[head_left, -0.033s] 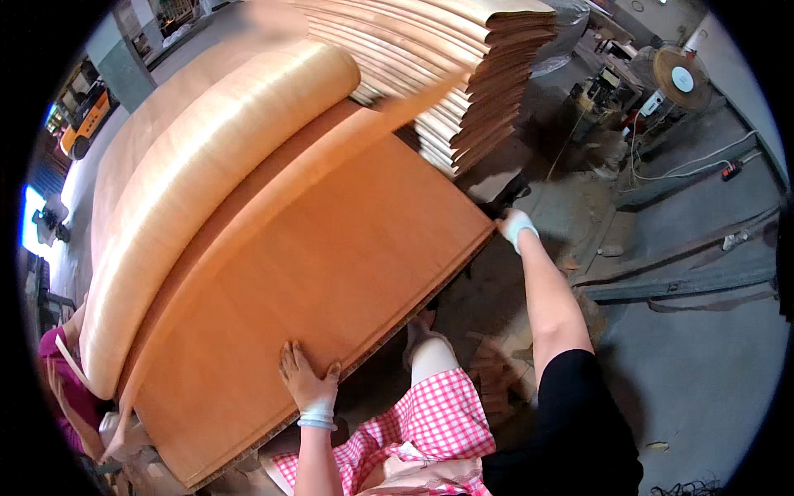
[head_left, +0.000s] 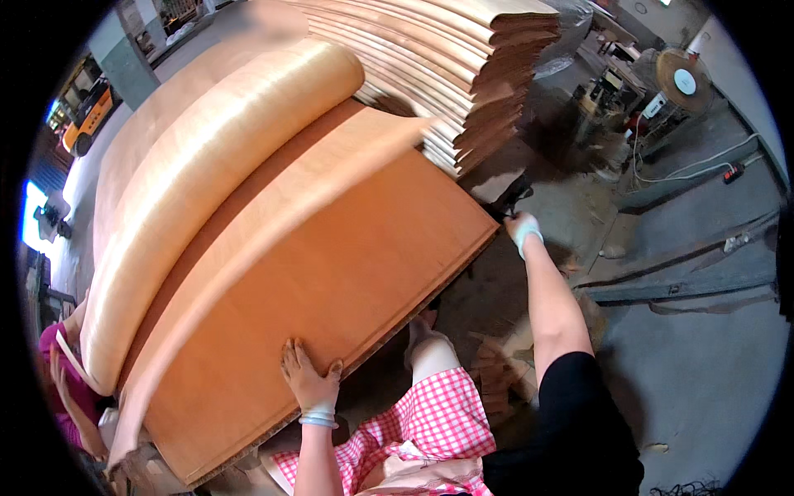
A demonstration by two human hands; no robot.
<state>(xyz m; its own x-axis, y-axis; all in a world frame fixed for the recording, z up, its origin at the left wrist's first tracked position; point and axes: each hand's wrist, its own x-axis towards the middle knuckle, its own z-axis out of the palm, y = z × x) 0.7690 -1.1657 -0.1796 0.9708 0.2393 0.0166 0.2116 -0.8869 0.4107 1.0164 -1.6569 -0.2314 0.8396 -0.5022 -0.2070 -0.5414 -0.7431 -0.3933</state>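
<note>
A wide reddish-brown wood board [head_left: 331, 281] lies in front of me, the top of a stack. My left hand [head_left: 310, 380] rests flat near its front edge, fingers spread, in a pale glove or cuff at the wrist. My right hand [head_left: 521, 229] is just beyond the board's right corner, fingers curled; whether they hold anything is hidden. A thin veneer sheet [head_left: 273, 198] curves across the board, its near edge raised and blurred by motion. Behind it lies a large pale rolled-over veneer sheet [head_left: 223, 140].
A tall stack of folded veneer sheets [head_left: 413, 50] stands at the back. At the far left is another person's purple sleeve [head_left: 62, 372] and hand. A round-wheeled machine [head_left: 674, 83] with a cable stands at the right, near a metal rail [head_left: 686, 285]. An orange forklift [head_left: 89, 116] stands far left.
The loose veneer sheet's near edge has swept toward me, and its far right end has dropped. My right hand has moved slightly right, off the board's corner. My left hand has barely moved.
</note>
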